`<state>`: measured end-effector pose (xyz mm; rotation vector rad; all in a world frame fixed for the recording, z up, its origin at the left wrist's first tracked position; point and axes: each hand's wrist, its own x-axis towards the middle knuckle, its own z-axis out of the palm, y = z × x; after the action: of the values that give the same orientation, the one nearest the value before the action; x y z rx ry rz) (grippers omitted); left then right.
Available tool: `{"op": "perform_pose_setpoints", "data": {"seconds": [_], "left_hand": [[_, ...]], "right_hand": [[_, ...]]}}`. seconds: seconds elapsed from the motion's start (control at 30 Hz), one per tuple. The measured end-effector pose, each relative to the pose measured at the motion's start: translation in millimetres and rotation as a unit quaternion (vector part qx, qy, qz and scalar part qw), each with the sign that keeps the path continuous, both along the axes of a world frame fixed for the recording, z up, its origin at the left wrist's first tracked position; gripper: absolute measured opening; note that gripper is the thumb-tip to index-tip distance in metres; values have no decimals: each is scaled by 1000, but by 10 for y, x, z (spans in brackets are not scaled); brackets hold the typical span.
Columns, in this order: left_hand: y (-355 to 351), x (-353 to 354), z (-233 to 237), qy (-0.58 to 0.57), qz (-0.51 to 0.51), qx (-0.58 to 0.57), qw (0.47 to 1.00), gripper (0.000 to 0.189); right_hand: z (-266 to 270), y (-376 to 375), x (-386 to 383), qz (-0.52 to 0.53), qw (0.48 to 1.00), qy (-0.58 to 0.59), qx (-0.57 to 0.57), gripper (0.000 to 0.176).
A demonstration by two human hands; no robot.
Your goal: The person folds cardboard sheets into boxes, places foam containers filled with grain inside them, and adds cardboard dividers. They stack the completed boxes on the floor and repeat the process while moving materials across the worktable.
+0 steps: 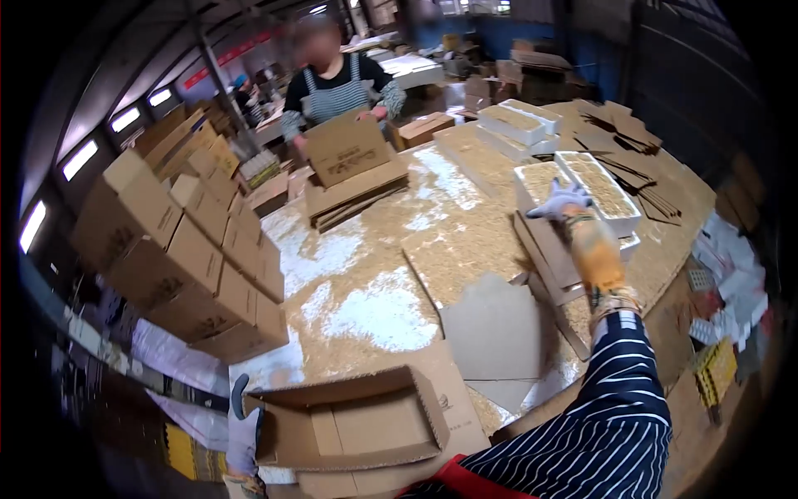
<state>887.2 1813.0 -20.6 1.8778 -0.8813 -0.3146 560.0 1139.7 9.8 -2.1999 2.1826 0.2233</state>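
Observation:
My left hand (243,432), in a pale glove with dark fingertips, grips the left end wall of an open cardboard box (378,417). The box stands upright at the table's near edge, and its inside shows bare cardboard. My right hand (565,200) reaches far forward in a pale glove with an orange cuff. Its fingers are spread over the near edge of a white foam box (525,198) filled with tan, sawdust-like material. A second filled foam box (600,187) stands right beside it, on top of another white box.
Cardboard cartons (199,249) are stacked at left. Across the table, a person (341,91) handles a cardboard piece (347,151). More foam boxes (515,125) stand at the back; folded cardboard (619,129) lies at right. Loose tan material covers the tabletop (374,266), around a grey sheet (492,328).

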Motion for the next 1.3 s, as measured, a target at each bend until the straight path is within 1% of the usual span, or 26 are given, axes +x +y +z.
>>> {"op": "perform_pose_setpoints", "data": {"seconds": [0.07, 0.13, 0.2, 0.27, 0.37, 0.4, 0.43, 0.53, 0.6, 0.63, 0.67, 0.7, 0.73, 0.8, 0.83, 0.87, 0.93, 0.97, 1.03, 1.1, 1.13, 1.17, 1.2, 1.23, 1.27, 1.3], "left_hand": [[23, -20, 50, 5, -3, 1, 1000, 73], [72, 29, 23, 88, -2, -25, 996, 72], [161, 179, -53, 22, -23, 13, 999, 70], [122, 120, 68, 82, 38, 80, 993, 67], [15, 240, 72, 141, 39, 94, 985, 67], [-47, 255, 130, 132, 20, 98, 986, 67], [-112, 190, 230, 134, 25, 100, 986, 64], [-186, 312, 10, 83, 21, 57, 995, 65], [-227, 363, -28, 74, 33, 73, 994, 66], [-167, 384, -181, 87, -1, 29, 996, 63], [-106, 404, -333, 104, -37, -15, 994, 61], [-43, 423, -486, 123, -75, -57, 988, 58], [25, 239, -344, 189, -84, -126, 970, 55], [182, -57, 22, 303, -88, -272, 909, 51], [284, -59, 113, 356, -91, -341, 865, 50], [131, 425, -514, 272, 5, -228, 935, 42], [217, 222, -233, 243, 24, -199, 949, 32], [192, -56, 155, 252, 35, -166, 953, 31], [298, -142, -91, 211, 20, -157, 965, 31], [254, -236, -290, 134, 23, -154, 979, 31], [174, -203, -409, 87, 34, -153, 984, 31], [57, -209, -426, 45, 52, -152, 986, 31], [-57, -189, -390, 7, 71, -143, 987, 31], [-73, -147, -347, -24, 92, -136, 986, 31], [-122, -117, -256, -51, 107, -129, 985, 31], [-221, -88, -230, -67, 114, -123, 984, 31]], "right_hand": [[-37, -109, -248, 40, 995, -94, 8, 120], [27, -5, -273, 38, 994, -102, 15, 120], [123, 219, -172, 40, 993, -112, 19, 119], [143, 507, -53, 64, 994, -85, -38, 107], [441, 1049, 158, 209, 966, -148, -30, 102], [532, 1285, 235, 273, 944, -160, -91, 107], [596, 1452, 323, 342, 914, -168, -139, 110], [1326, 2412, 531, 549, 773, -304, -89, 109], [1644, 3064, 758, 642, 647, -408, 55, 106], [1675, 3342, 880, 668, 586, -441, 127, 102], [1663, 3643, 980, 666, 564, -442, 207, 99], [1546, 3857, 1128, 694, 537, -429, 213, 100], [1418, 4017, 1282, 727, 504, -413, 216, 100], [1188, 4214, 1384, 785, 493, -340, 156, 103], [1075, 4203, 1379, 794, 518, -298, 108, 107], [1028, 4252, 1342, 799, 539, -254, 82, 107], [949, 4377, 1231, 800, 555, -226, 20, 106], [957, 4450, 1207, 812, 552, -189, 12, 104], [705, 4416, 1158, 811, 529, -247, 43, 99], [652, 4383, 1156, 806, 540, -234, 64, 99], [561, 4288, 1218, 779, 561, -245, 135, 109], [182, 4001, 1343, 796, 491, -324, 143, 103], [347, 4238, 1370, 843, 462, -274, 41, 80], [428, 4352, 1433, 824, 508, -230, 99, 94], [824, 4703, 1416, 880, 406, -12, -247, 88], [860, 4808, 1386, 901, 361, -16, -239, 88]]}}
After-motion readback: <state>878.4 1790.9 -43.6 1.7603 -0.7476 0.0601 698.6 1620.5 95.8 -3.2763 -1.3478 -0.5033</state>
